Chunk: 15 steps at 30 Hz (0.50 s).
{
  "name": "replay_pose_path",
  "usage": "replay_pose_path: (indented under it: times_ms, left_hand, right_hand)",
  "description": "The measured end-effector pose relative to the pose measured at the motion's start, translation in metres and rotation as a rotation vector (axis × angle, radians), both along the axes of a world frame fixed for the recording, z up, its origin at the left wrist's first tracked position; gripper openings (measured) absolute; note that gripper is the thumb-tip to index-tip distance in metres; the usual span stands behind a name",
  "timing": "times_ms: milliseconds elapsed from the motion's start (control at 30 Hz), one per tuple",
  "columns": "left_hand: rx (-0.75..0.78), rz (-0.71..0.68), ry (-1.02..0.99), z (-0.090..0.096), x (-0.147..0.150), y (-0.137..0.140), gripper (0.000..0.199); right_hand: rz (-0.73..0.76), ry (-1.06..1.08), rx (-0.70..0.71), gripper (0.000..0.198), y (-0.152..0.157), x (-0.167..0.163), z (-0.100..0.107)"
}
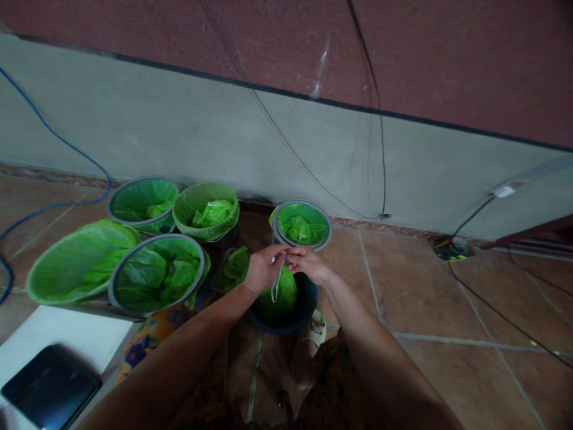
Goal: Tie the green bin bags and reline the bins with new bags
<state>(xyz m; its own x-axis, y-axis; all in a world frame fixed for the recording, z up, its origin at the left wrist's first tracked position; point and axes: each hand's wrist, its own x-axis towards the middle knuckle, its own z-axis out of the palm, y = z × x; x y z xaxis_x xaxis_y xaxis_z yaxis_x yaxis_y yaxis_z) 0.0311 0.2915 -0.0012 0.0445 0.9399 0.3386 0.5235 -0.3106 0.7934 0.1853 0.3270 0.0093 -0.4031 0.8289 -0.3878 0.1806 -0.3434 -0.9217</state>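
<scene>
My left hand (263, 269) and my right hand (308, 263) meet fingertip to fingertip above a dark bin (308, 301). Both are closed in a pinch at the gathered top of a green plastic bag (286, 292), which hangs down into the bin. A loop of white drawstring (274, 288) dangles below my left fingers. Exactly how the fingers grip the string is too small to make out. Just behind my hands stands a grey-rimmed bin (329, 230) lined with green plastic.
Several more green-lined bins, among them a grey-rimmed one (111, 279), are grouped at left. A black phone (51, 385) lies on a white surface (85, 328) at lower left. A blue cable (58, 204) and a black cable (496, 316) cross the tiled floor (425, 286).
</scene>
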Motion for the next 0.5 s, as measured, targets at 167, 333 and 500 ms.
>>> replay_pose_path:
  times_ms: [167, 333, 500]
  left_hand:
    - [-0.134, -0.02, 0.013, 0.002, -0.001, 0.002, 0.03]
    - [-0.174, 0.014, 0.18, 0.0, -0.002, 0.009, 0.02]
    - [-0.249, 0.023, 0.345, -0.006, -0.008, 0.013, 0.018]
  right_hand:
    - [0.123, -0.43, 0.312, 0.019, -0.004, -0.007, 0.004]
    - [0.244, -1.017, 0.659, 0.025, -0.009, -0.011, 0.01]
    - [0.241, -1.226, 0.618, 0.034, -0.007, -0.001, 0.007]
